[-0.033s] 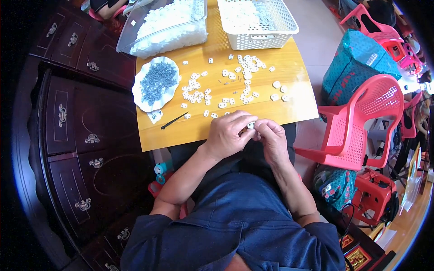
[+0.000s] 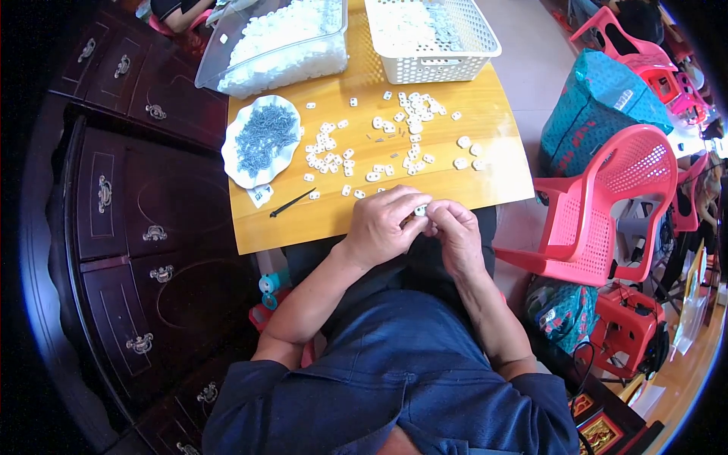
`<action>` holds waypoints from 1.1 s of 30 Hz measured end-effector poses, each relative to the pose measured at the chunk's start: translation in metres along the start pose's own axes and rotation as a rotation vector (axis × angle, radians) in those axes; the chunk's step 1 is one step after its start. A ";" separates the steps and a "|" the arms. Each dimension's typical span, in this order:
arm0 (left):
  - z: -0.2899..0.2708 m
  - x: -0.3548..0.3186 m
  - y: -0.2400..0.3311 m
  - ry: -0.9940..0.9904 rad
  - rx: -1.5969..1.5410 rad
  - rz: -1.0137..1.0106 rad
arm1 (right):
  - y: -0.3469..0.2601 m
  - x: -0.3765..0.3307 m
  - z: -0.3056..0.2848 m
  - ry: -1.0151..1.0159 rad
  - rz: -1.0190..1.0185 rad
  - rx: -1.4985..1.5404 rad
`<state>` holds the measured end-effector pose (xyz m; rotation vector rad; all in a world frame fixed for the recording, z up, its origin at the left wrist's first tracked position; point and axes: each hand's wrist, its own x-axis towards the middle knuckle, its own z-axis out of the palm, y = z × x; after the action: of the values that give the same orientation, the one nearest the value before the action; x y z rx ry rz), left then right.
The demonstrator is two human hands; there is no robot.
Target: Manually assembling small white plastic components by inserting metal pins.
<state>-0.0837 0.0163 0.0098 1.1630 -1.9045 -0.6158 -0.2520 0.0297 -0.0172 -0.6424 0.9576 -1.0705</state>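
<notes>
The left hand [image 2: 387, 225] and right hand [image 2: 457, 231] both pinch a small white, apparently plastic piece [image 2: 421, 210], with a white scalloped dish [image 2: 242, 176] at their ten o'clock.

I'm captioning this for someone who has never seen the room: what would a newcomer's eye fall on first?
Probably the bright pink chair, just right of the wooden table. Next, the scalloped white dish of dark grey bits at the table's left side, and the scattered white pieces across its middle. At the near edge, the left hand pinches one small piece, the right hand close beside it.
</notes>
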 end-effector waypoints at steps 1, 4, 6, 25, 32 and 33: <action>0.000 0.001 0.001 -0.001 -0.001 0.001 | 0.000 0.000 0.000 0.001 -0.001 0.000; -0.002 0.003 0.003 -0.010 0.040 0.051 | 0.000 0.000 -0.003 -0.009 0.002 0.004; -0.001 0.003 0.003 -0.005 0.048 0.058 | 0.000 0.000 -0.004 -0.015 0.008 -0.008; 0.000 0.001 -0.005 0.003 0.014 0.020 | 0.006 0.002 0.004 0.046 -0.046 0.008; 0.001 0.000 -0.007 -0.011 0.049 0.046 | 0.005 0.001 0.006 0.056 -0.041 -0.037; 0.001 0.000 -0.007 -0.007 0.048 0.055 | 0.005 0.001 0.005 0.052 -0.044 -0.037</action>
<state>-0.0810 0.0126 0.0040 1.1363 -1.9597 -0.5474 -0.2451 0.0306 -0.0195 -0.6715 1.0144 -1.1156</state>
